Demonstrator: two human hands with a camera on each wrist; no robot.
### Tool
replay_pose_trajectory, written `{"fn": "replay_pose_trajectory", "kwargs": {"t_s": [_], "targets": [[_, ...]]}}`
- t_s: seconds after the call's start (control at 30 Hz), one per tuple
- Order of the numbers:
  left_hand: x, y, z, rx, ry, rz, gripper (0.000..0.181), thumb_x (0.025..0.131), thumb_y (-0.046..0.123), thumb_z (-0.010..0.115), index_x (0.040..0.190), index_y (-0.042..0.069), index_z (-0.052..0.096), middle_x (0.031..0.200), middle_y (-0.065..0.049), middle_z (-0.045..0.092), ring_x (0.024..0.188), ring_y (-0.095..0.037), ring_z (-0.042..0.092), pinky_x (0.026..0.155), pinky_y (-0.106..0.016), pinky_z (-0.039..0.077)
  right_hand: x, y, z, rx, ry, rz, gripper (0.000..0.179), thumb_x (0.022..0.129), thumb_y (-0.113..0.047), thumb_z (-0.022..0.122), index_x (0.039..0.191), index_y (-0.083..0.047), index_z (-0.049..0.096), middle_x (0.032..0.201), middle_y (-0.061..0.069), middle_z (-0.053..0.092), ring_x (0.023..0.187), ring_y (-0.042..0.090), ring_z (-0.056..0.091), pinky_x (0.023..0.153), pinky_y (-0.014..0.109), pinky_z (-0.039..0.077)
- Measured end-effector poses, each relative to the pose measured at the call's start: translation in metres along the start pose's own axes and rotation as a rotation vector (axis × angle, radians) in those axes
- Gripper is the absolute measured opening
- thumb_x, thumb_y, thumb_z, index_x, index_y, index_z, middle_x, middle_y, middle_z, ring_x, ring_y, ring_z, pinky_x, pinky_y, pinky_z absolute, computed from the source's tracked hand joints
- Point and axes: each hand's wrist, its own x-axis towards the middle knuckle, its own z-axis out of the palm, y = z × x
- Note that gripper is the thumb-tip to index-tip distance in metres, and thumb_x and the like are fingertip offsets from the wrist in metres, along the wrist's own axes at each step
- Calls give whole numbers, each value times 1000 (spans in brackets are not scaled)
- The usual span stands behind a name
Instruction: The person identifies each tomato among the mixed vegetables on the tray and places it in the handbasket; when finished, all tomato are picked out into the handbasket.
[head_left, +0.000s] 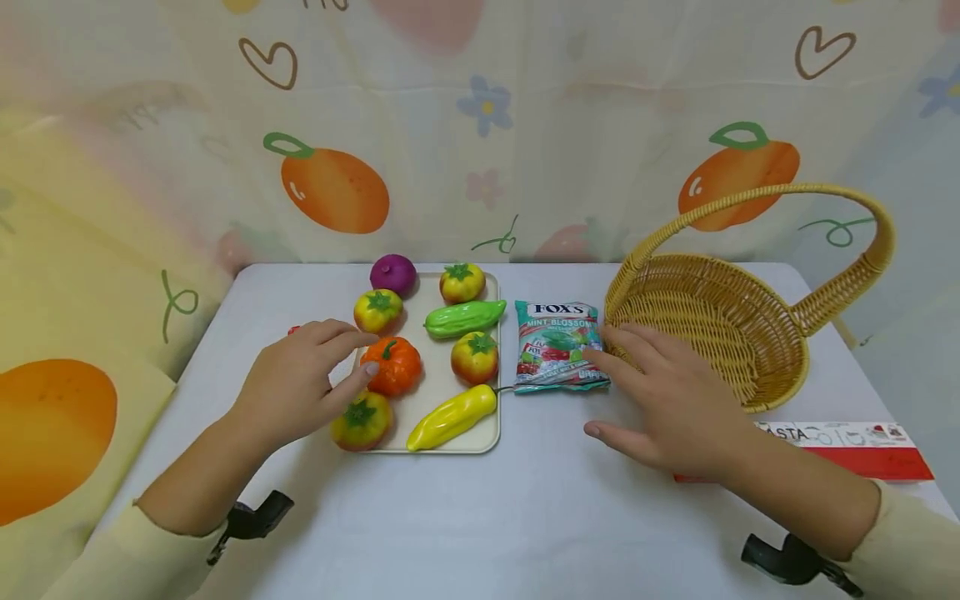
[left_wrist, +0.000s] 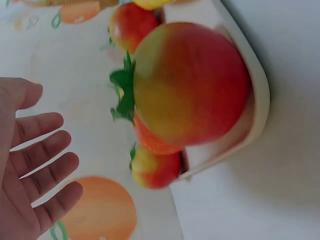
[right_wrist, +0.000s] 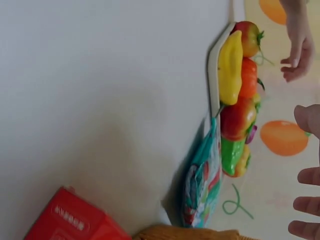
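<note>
My left hand hovers over the left edge of a cream tray, its fingers relaxed and holding nothing. Nearest it are an orange toy pumpkin and a yellow-red toy tomato, which looms large in the left wrist view. On the same tray lie a yellow pepper, a green bumpy vegetable, a purple onion and several more tomatoes. My right hand, fingers spread and holding nothing, is above the table between a green Fox's candy bag and a wicker basket.
The basket's tall arched handle rises at the back right. A red and white pasta box lies in front of it, partly behind my right forearm. A small red thing peeks out past my left hand. A patterned cloth hangs behind the table.
</note>
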Motion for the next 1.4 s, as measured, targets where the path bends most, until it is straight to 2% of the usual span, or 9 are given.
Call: {"fn": "replay_pose_trajectory", "kwargs": {"t_s": [0.27,0.37,0.47,0.6,0.7,0.93,1.1,1.27,1.4], "targets": [[-17,-22,8,-108,115,-121,21,101,19,70,120,15,79,114,-1,75,90,-23,70,72,-45,57,8,-13,8,50,-13,-5,75,88,-63,77,144,-13,68,138,12,65,130,32,59,104,56,51],[-20,-29,10,-163,148,-139,22,101,15,69,121,15,79,113,0,75,88,-20,70,73,-43,57,12,-18,11,76,-11,-8,74,88,-61,79,142,-13,68,136,11,67,127,33,62,103,56,52],[-23,-36,14,-194,147,-159,21,102,14,68,121,14,78,111,0,75,89,-17,69,73,-36,58,16,-23,14,97,-13,-11,72,89,-60,78,143,-14,68,137,10,67,126,32,63,104,55,52],[-28,-46,19,-243,95,-200,22,104,16,68,124,12,77,113,-3,74,93,-17,66,75,-25,55,22,-31,18,124,-15,-10,72,90,-60,77,146,-15,66,140,9,65,127,31,63,102,53,54],[-31,-52,22,-309,51,-233,25,105,17,68,129,10,75,120,-8,73,98,-21,67,78,-22,53,28,-36,19,142,-20,-14,70,92,-59,76,147,-17,65,142,8,64,127,29,64,100,51,55],[-33,-61,30,-441,-82,-276,35,106,19,68,140,9,69,129,-12,70,110,-29,66,86,-21,53,39,-46,24,179,-30,-56,66,93,-56,76,145,-17,66,140,7,63,127,27,64,105,47,54],[-34,-66,38,-486,-129,-284,38,107,20,67,144,10,66,135,-12,69,113,-30,66,88,-23,54,44,-55,31,224,-57,-49,65,94,-57,75,145,-17,66,141,5,63,129,23,62,106,45,53],[-34,-70,43,-541,-193,-339,41,108,24,65,149,14,62,141,-12,66,118,-33,64,93,-38,57,50,-65,37,286,-97,-26,66,95,-56,74,148,-18,64,142,2,62,129,21,61,106,44,53],[-33,-73,50,-596,-249,-384,44,109,25,64,152,16,59,143,-14,64,120,-37,64,95,-52,58,55,-72,44,325,-93,-36,66,95,-54,75,148,-17,64,143,2,62,132,20,59,107,42,52]]}}
